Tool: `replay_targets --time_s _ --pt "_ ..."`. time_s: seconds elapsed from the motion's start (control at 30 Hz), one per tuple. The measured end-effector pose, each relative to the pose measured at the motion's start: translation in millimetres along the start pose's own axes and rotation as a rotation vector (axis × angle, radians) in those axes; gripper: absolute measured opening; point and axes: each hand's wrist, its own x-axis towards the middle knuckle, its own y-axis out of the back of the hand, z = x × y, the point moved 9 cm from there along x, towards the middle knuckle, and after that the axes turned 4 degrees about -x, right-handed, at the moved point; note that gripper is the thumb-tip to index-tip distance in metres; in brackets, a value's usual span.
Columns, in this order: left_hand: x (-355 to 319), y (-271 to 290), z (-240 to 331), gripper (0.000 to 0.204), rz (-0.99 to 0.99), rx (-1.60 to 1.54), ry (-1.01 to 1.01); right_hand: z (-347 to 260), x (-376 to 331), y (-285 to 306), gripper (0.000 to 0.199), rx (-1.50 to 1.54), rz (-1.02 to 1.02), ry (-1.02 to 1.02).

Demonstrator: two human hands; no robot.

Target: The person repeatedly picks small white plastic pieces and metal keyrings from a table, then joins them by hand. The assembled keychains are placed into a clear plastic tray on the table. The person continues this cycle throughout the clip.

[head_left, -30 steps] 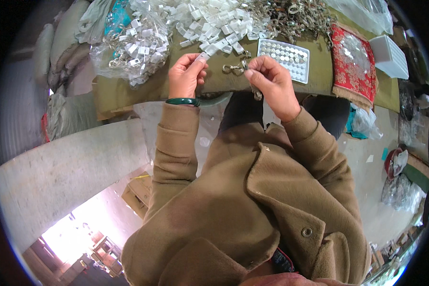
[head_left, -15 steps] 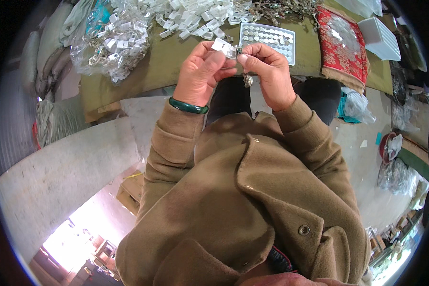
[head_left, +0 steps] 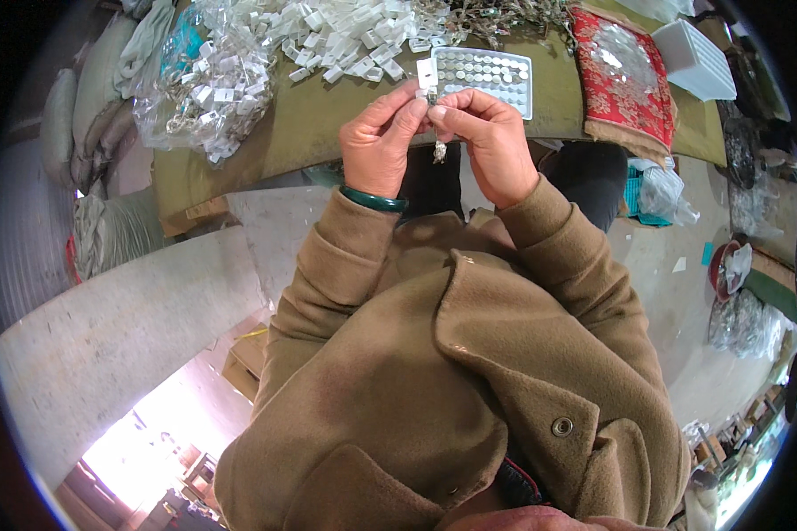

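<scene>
My left hand (head_left: 378,142) and my right hand (head_left: 491,140) meet above the table's front edge, fingertips almost touching. Between them is a slim silvery metal strip (head_left: 438,152), like a bracelet or watch band, its end hanging below the fingers. A white plastic tag (head_left: 427,73) stands upright at the strip's top. The left thumb and fingers pinch the strip just under the tag; the right thumb and forefinger pinch it beside them. The fingers partly cover the strip's middle. Just behind the hands lies a white tray (head_left: 530,97) with rows of small round silvery discs.
White plastic tags (head_left: 350,40) lie heaped at the back of the green table (head_left: 283,124). A clear bag (head_left: 208,88) of tagged pieces is at left. Tangled metal strips (head_left: 514,19), a red patterned cloth (head_left: 615,97) and a white plastic basket (head_left: 692,60) are at right.
The white tag has swung from tilted leftward to upright. My left hand has moved slightly right, closer to my right hand, and the strip now hangs a little further left.
</scene>
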Motion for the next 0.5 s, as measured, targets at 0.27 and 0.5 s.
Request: replay_targets --time_s 0.27,0.5 --pt "-1 -9 8 0.029 -0.063 0.16 0.108 -10 -1 8 0.011 -0.271 0.046 0.062" --pt "-1 0 -13 0.021 0.137 -0.172 0.262 -35 -6 11 0.017 -0.414 0.14 0.27"
